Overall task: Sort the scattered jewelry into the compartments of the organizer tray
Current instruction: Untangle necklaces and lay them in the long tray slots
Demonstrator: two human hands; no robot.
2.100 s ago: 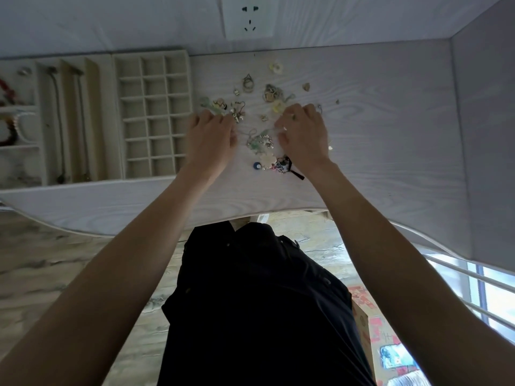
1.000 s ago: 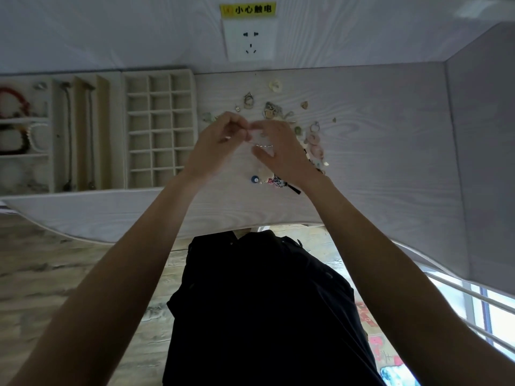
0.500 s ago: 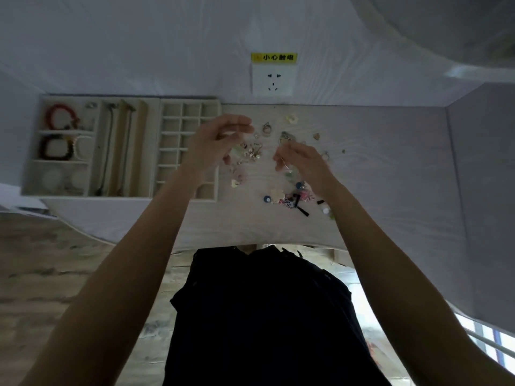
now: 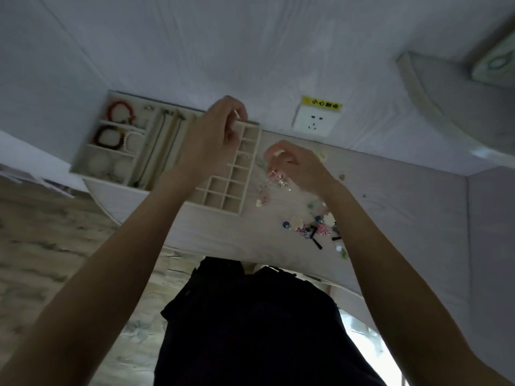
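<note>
Head view is showing both hands raised over the pale tabletop. The left hand is hovering above the small-cell grid of the organizer tray, its fingers curling in and pinching a small pale piece too tiny to identify. The right hand is hanging just right of the tray, fingers curling together and pinching a little dangling cluster of jewelry. More scattered jewelry is lying on the tabletop nearer the person, right of the tray. At the tray's far left, a red bracelet is sitting in one compartment and a dark bracelet in the next one nearer; chains are lying along the long slots beside them. A wall socket is sitting on the far wall.
</note>
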